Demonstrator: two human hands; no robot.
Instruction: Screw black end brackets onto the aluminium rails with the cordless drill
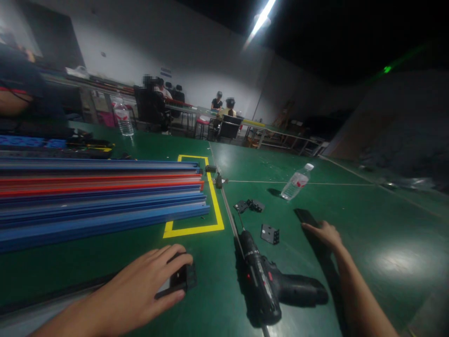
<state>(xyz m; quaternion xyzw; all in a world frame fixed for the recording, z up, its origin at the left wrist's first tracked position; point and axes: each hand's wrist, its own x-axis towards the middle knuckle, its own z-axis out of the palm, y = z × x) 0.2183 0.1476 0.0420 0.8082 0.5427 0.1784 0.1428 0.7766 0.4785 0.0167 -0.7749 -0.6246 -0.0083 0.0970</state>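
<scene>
My left hand (pixel 154 276) is wrapped round the black end piece (pixel 191 275) of a long dark and silver rail (pixel 52 309) lying at the lower left. On the right, my right hand (pixel 324 234) grips a flat dark strip (pixel 306 216), thumb over its edge. Between the hands a black cordless drill (pixel 261 278) lies on its side, its bit pointing away from me. Beyond it are small black brackets, one alone (pixel 270 233) and some close together (pixel 256 205).
Blue and red rails (pixel 105 201) lie across the left of the green table (pixel 266 168), ending inside yellow tape (pixel 219 210). One water bottle (pixel 297 181) stands at right, another (pixel 123 117) at far left. A person's arm (pixel 16 100) shows at left; more people sit behind.
</scene>
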